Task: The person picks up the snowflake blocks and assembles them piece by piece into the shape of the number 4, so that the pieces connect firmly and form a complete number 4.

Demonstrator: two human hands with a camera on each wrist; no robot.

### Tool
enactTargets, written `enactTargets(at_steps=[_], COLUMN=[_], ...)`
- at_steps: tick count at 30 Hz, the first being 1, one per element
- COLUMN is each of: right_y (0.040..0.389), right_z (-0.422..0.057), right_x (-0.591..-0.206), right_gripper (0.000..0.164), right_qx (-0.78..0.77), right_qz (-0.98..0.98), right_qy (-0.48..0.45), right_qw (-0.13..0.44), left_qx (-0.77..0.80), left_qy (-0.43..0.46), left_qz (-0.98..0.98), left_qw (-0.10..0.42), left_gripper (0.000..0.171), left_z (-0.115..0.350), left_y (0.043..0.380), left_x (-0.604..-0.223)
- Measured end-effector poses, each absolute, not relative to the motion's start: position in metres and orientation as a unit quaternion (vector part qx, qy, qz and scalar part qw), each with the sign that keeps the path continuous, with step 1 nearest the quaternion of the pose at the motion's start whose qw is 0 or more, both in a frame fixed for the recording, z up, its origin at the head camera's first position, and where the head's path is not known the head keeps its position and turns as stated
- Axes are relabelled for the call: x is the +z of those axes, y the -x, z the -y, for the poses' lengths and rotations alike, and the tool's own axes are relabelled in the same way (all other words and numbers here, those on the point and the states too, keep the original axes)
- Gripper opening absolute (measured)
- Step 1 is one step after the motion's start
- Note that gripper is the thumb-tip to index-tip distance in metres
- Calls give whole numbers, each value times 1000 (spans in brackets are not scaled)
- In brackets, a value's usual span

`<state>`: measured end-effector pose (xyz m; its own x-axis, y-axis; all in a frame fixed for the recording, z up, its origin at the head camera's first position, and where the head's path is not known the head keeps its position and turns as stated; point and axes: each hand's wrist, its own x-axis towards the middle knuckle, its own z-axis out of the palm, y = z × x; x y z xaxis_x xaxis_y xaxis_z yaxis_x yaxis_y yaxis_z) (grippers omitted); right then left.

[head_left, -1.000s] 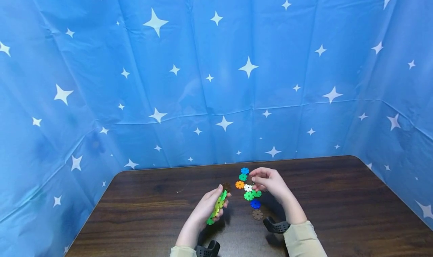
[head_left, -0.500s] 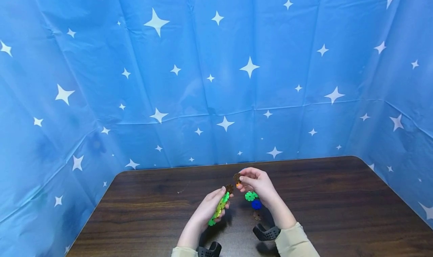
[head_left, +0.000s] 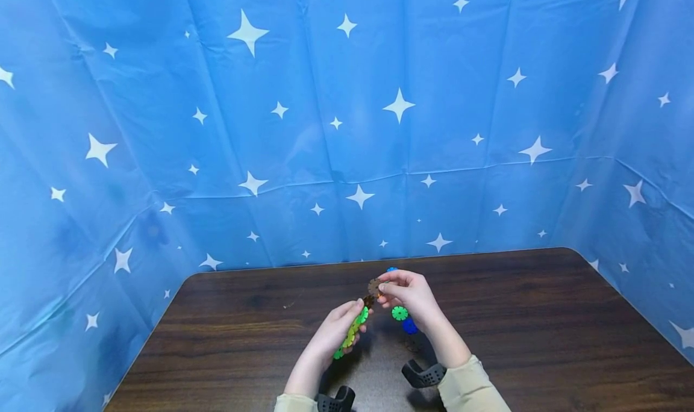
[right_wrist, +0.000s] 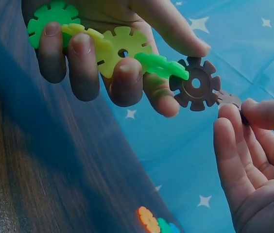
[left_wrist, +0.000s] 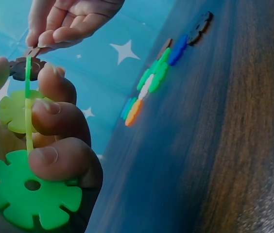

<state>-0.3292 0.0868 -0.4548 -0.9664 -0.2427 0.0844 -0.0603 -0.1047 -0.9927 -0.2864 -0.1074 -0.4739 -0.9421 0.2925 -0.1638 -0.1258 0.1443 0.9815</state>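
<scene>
In the head view my left hand (head_left: 333,330) curls its fingers round a chain of slotted flower-shaped plastic discs. The right wrist view shows the chain's green end disc (right_wrist: 54,22), a yellow disc (right_wrist: 122,46), a second green disc (right_wrist: 159,65) and, at the tip, a brown disc (right_wrist: 196,80). Neighbouring discs sit at an angle to each other, joined at their slots. My right hand (head_left: 414,297) pinches another brown disc (head_left: 374,287) between thumb and fingers. Its edge meets the rim of the chain's brown disc, and the right fingertips partly cover it.
Loose discs lie in a line on the dark wooden table (head_left: 244,340), among them a green disc (head_left: 399,312), a blue disc (head_left: 410,326), an orange disc (left_wrist: 134,113) and a white disc (left_wrist: 146,86). Behind hangs a blue star-patterned curtain (head_left: 303,141).
My right hand has moved left from above the loose discs, carrying the brown disc to the chain's tip. My left hand has stayed almost in place, still gripping the chain.
</scene>
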Motion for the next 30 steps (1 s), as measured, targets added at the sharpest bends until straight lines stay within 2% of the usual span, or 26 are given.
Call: enactTargets(at_steps=[3,9,24,30], right_y=[330,327,321,321], right_z=[-88,-85,-73,-69], right_x=[-455,-456,-455,-456], right_gripper=[28,32,30,28], right_qx=[-731,-717,-729,-739], right_qz=[-670,-685,-674,-662], right_qy=[110,108,101,102], right_qw=[66,64,56,62], left_qx=[649,647,674,669], left_qy=[-60,-58,-42,-29], left_qz=[-743,-749,-733,-739], left_qw=[153,133,83,77], left_gripper=[62,68,46,47], left_z=[106,106,109,108], left_y=[285,287,290,291], left_x=[-470,-476,-480,-481])
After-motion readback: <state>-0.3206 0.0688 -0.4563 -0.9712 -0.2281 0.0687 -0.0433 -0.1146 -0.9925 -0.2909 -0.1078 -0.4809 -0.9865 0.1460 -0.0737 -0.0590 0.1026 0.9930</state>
